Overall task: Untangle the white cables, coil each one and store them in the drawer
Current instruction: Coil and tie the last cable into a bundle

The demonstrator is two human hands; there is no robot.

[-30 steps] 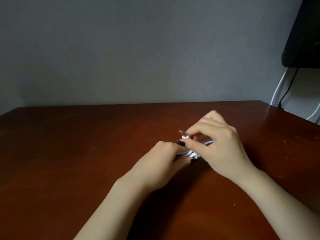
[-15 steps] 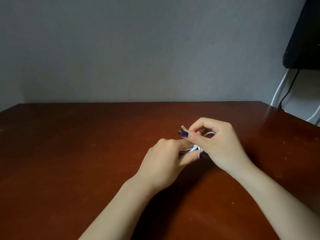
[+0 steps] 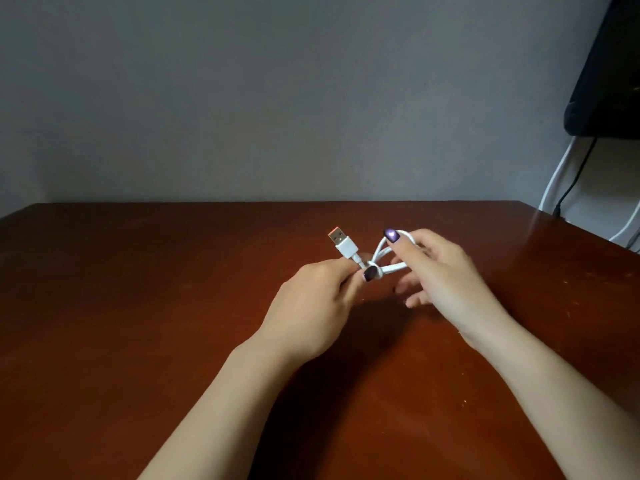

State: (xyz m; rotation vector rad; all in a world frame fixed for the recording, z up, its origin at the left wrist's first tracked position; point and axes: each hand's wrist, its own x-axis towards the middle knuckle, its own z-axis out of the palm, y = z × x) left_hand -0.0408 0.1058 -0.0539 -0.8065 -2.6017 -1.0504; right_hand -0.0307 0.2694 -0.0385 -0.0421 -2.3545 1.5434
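Spanning the gap between the two hands, one white cable [image 3: 389, 268] is held above the brown surface [image 3: 138, 306].

- Cable form: bundled into a small loop [image 3: 383, 247] that is cinched by a wrap of its own cord [image 3: 377, 270] at the loop's left end. A USB plug [image 3: 341, 244] with an orange insert sticks up and to the left of the wrap.
- Left hand [image 3: 311, 306]: placed at the cable's left end, below the plug. The cord is pinched just under the plug between the thumb and the curled fingers. The thumb's dark-painted nail is laid against the wrap.
- Right hand [image 3: 446, 275]: placed at the cable's right end. The far end of the loop is gripped between thumb and forefinger, with the dark thumbnail resting on top of the loop. The lower fingers are spread loosely beneath the cable and are blurred; whether the cord is touched by them cannot be told.
- Shadow of both hands is cast on the surface directly under the cable.
- Surroundings: a grey wall [image 3: 277, 98] is seen beyond the cable. Far up and to the right of the cable a black object [image 3: 609, 81] is seen, with a white lead [image 3: 554, 178] and a black lead [image 3: 575, 178] hanging below it.
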